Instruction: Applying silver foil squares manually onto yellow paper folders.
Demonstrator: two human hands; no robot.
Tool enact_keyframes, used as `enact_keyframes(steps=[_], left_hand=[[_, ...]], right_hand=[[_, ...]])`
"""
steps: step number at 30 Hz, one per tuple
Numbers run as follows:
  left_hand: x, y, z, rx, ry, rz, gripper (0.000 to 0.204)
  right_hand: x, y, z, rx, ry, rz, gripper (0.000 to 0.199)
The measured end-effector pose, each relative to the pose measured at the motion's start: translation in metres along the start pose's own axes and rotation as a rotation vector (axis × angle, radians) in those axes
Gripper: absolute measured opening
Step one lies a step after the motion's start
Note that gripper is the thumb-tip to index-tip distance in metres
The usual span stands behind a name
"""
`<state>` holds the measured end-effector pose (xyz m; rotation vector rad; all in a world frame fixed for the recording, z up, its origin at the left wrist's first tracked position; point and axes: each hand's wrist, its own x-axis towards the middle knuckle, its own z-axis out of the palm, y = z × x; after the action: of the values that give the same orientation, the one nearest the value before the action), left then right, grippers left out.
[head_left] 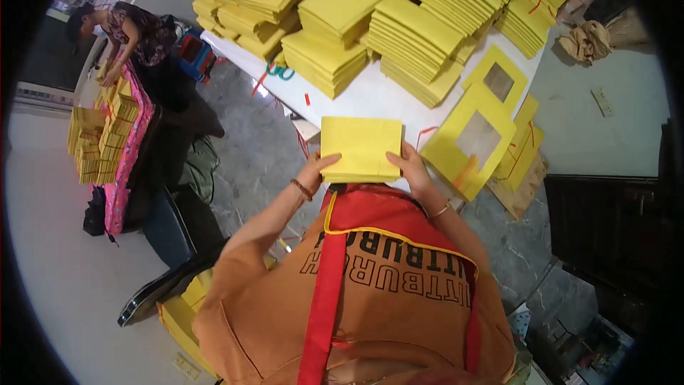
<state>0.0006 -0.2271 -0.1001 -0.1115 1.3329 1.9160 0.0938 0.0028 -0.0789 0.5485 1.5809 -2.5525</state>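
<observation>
Between both hands, close in front of my red apron (385, 210), is a small squared stack of yellow paper (361, 144). Whether its pieces are loose sheets or envelopes I cannot tell. My left hand (314, 174) grips its left edge, thumb on top. The right edge is held by my right hand (414, 170), its thumb also resting on the top face. The other fingers of both hands are mostly hidden. Just beyond lies the white table (356, 96), with a small red strip (308, 99) and green-handled scissors (280, 71).
Several piles of yellow paper (324, 60) cover the table's far side. Two yellow pieces with square openings (456, 160) lie at the right, near red ties (426, 130). At the far left another person (139, 36) bends over tied yellow bundles (107, 135). A dark chair (167, 232) stands behind my left arm.
</observation>
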Motion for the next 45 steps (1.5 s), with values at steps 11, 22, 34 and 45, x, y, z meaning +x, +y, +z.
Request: enact_keyframes(steps=[11, 22, 34, 45], left_hand=[[-0.001, 0.05, 0.001, 0.224, -0.209, 0.252, 0.08], [0.087, 0.068, -0.038, 1.343, -0.57, 0.618, 0.104], [0.073, 0.069, -0.008, 1.227, -0.366, 0.752, 0.062], [0.073, 0.071, -0.017, 1.296, -0.366, 0.85, 0.059]], right_hand=[[0.008, 0.02, -0.007, -0.337, 0.034, -0.307, 0.113], [0.02, 0.025, -0.002, -0.745, -0.001, -0.549, 0.124], [0.027, 0.02, -0.008, -0.644, 0.152, -0.468, 0.106], [0.037, 0.021, -0.007, -0.995, 0.157, -0.696, 0.058]])
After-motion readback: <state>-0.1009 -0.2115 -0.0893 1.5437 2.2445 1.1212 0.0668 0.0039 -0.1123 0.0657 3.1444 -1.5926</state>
